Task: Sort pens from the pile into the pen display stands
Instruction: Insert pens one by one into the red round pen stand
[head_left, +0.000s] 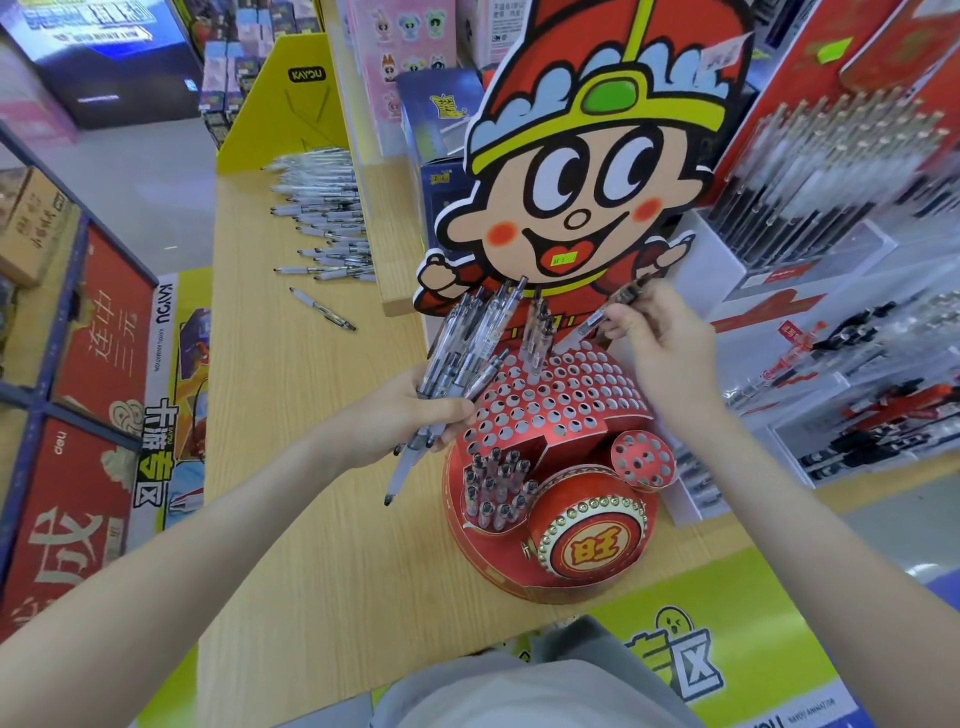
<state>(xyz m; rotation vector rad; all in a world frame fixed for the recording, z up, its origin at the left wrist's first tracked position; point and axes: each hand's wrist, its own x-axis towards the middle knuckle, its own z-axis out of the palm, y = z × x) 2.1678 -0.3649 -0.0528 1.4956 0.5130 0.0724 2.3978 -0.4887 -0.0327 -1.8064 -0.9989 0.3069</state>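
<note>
The left grip (410, 415) is curled round a bundle of pens (467, 338), fanned out above the table (291, 493) just left of the red display stand (566, 405). The right grip (660, 338) pinches a single pen (610, 310), tilted over the stand's perforated top. The pen pile (324, 218) lies at the table's far end, well apart.

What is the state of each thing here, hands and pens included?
Left hand: grips a bundle of pens.
Right hand: pinches one pen above the stand.
Stand: upright, most top holes empty, few pens standing.
Lower section: filled with standing pens.
Pile: lying on the table.
Loose pen: flat, apart from pile.
</note>
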